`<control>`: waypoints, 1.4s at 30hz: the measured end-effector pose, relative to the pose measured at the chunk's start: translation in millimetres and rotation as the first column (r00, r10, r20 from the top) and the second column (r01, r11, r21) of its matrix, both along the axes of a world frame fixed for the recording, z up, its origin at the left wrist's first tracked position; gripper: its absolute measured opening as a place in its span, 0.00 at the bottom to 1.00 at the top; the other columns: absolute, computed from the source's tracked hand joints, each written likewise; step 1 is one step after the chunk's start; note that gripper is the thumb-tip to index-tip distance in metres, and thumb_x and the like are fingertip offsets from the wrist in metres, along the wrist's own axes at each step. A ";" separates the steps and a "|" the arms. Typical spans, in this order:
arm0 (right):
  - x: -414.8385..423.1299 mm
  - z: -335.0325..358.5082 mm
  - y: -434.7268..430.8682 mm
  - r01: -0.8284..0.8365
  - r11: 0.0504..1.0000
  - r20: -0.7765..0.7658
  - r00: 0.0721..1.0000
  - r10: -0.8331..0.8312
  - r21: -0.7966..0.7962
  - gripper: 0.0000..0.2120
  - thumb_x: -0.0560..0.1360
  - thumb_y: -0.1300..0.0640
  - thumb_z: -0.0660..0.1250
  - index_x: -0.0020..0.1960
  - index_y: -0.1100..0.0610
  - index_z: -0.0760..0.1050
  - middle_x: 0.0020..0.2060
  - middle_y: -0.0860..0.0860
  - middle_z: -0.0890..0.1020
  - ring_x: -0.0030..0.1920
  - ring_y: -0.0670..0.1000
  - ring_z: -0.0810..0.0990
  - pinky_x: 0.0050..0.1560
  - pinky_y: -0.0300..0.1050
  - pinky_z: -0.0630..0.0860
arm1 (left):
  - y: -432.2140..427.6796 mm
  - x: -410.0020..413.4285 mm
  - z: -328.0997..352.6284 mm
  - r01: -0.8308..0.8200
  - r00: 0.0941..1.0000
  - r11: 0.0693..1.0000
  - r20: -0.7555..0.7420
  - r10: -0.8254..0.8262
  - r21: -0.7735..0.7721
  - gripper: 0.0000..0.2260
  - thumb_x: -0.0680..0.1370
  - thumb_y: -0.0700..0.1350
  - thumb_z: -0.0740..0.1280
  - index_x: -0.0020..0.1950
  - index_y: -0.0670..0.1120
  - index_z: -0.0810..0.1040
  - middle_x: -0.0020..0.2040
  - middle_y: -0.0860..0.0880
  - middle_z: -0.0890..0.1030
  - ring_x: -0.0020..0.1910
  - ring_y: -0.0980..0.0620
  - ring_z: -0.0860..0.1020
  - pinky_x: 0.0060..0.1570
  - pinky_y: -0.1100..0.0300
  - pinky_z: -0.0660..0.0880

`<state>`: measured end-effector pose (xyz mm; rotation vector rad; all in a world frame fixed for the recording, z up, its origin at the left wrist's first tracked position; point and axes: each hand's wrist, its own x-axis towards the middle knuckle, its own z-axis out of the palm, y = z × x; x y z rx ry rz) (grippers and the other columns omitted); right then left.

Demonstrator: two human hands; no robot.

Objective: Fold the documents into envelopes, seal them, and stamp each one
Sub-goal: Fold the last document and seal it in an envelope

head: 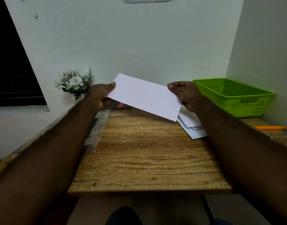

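Observation:
A white envelope (145,96) hangs in the air above the far part of the wooden table (147,159), tilted down to the right. My left hand (101,95) pinches its left end with the thumb on top. At the other end my right hand (185,95) grips it, thumb on top and fingers behind. A small pile of white envelopes or papers (192,125) lies on the table under my right hand, partly hidden by my forearm.
A green plastic basket (233,96) stands at the back right, with an orange pen (269,127) in front of it. White artificial flowers (73,82) sit at the back left by the wall. A dark flat object (121,105) lies behind the envelope. A clear sleeve (97,127) lies along the left.

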<state>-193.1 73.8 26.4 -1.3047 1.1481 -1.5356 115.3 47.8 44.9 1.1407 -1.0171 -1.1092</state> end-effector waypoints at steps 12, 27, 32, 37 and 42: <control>-1.6 4.8 4.5 -0.244 0.963 0.186 0.957 0.221 0.110 0.23 0.72 0.71 0.72 0.65 0.58 0.76 0.54 0.58 0.85 0.51 0.56 0.86 0.47 0.48 0.83 | -6.0 11.1 -0.9 -0.157 0.983 0.986 -0.089 0.161 0.057 0.09 0.77 0.41 0.73 0.41 0.43 0.74 0.41 0.47 0.81 0.32 0.53 0.75 0.20 0.68 0.68; -14.9 3.8 -4.0 -0.035 0.996 0.124 0.992 0.025 0.078 0.17 0.78 0.68 0.67 0.65 0.56 0.77 0.53 0.58 0.84 0.48 0.55 0.84 0.50 0.51 0.83 | 20.1 33.0 17.3 0.170 0.827 0.901 0.440 -0.350 0.398 0.24 0.52 0.47 0.85 0.42 0.45 0.80 0.33 0.51 0.78 0.32 0.55 0.73 0.33 0.61 0.73; -11.1 -0.4 1.1 -0.026 0.980 -0.155 0.986 0.057 0.199 0.18 0.78 0.68 0.68 0.66 0.57 0.78 0.47 0.58 0.84 0.40 0.53 0.84 0.40 0.45 0.84 | 18.1 19.1 19.4 0.131 0.682 0.923 0.643 -0.348 0.361 0.26 0.67 0.57 0.77 0.55 0.39 0.81 0.45 0.43 0.86 0.42 0.47 0.82 0.45 0.54 0.78; -0.2 -3.2 2.8 -0.057 0.972 -0.238 0.965 0.113 0.229 0.21 0.77 0.68 0.69 0.68 0.56 0.75 0.47 0.60 0.83 0.37 0.53 0.82 0.35 0.44 0.82 | 10.0 -29.4 1.4 0.168 0.214 0.978 0.973 0.088 -0.125 0.20 0.76 0.59 0.70 0.60 0.46 0.79 0.59 0.47 0.82 0.60 0.48 0.78 0.54 0.61 0.68; 14.2 -13.2 -3.2 0.019 0.994 -0.484 0.874 0.035 0.106 0.25 0.73 0.62 0.75 0.68 0.51 0.74 0.50 0.61 0.84 0.46 0.55 0.83 0.51 0.57 0.81 | 13.4 -66.4 -14.7 0.313 0.282 0.934 0.956 0.083 -0.173 0.16 0.79 0.57 0.67 0.61 0.48 0.77 0.50 0.51 0.80 0.51 0.53 0.76 0.48 0.62 0.66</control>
